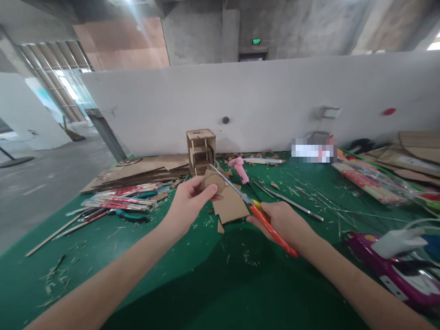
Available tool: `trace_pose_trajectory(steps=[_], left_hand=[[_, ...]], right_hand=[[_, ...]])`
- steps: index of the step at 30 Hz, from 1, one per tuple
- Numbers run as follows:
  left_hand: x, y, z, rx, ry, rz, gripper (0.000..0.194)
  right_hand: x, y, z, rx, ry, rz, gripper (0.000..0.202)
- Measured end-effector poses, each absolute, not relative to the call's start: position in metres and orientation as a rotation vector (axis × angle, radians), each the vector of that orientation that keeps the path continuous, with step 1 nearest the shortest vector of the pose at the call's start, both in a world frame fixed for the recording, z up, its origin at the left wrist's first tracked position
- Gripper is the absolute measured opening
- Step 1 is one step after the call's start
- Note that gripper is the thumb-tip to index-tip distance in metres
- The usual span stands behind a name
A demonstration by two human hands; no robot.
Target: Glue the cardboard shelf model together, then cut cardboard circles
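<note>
Between its thumb and fingers, my left hand [193, 201] pinches a small round piece of cardboard [215, 182]. Scissors with red and yellow handles [266, 224] are gripped in my right hand [283, 220], their blades pointing up and left, beside the right edge of the cardboard piece. Whether the blades touch it I cannot tell. Behind my left hand stands a small cardboard shelf box [201, 146]. A cut cardboard sheet [232, 206] lies on the green table [213, 284] beneath the scissors.
A pink glue gun [239, 170] and a metal ruler [299, 209] lie beyond the scissors. Packaged sticks [120, 197] and teal-handled pliers [132, 215] are at left, near stacked cardboard [151, 167]. At right sits a purple power strip [392, 270]. A white wall [165, 110] stands behind.
</note>
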State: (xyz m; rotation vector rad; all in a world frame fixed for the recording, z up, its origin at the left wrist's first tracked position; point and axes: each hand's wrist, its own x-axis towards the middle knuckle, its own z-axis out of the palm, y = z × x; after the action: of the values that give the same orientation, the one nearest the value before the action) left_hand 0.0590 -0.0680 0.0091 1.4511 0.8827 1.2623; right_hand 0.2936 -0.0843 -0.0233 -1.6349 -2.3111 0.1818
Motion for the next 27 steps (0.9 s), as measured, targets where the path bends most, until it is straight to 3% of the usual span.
trace_pose_trajectory(steps=[6, 17, 27], left_hand=[[0.057, -0.067, 0.013, 1.448, 0.894, 1.275, 0.021], [0.048, -0.058, 0.004, 1.48, 0.882, 1.295, 0.016], [0.05, -0.064, 0.017, 1.594, 0.981, 1.23, 0.018]], right_hand=[[0.292, -0.084, -0.026, -1.615, -2.26, 0.254, 0.041], [0.294, -0.093, -0.021, -1.321, -2.346, 0.746, 0.039], [0.29, -0.091, -0.019, -1.464, -2.367, 0.544, 0.035]])
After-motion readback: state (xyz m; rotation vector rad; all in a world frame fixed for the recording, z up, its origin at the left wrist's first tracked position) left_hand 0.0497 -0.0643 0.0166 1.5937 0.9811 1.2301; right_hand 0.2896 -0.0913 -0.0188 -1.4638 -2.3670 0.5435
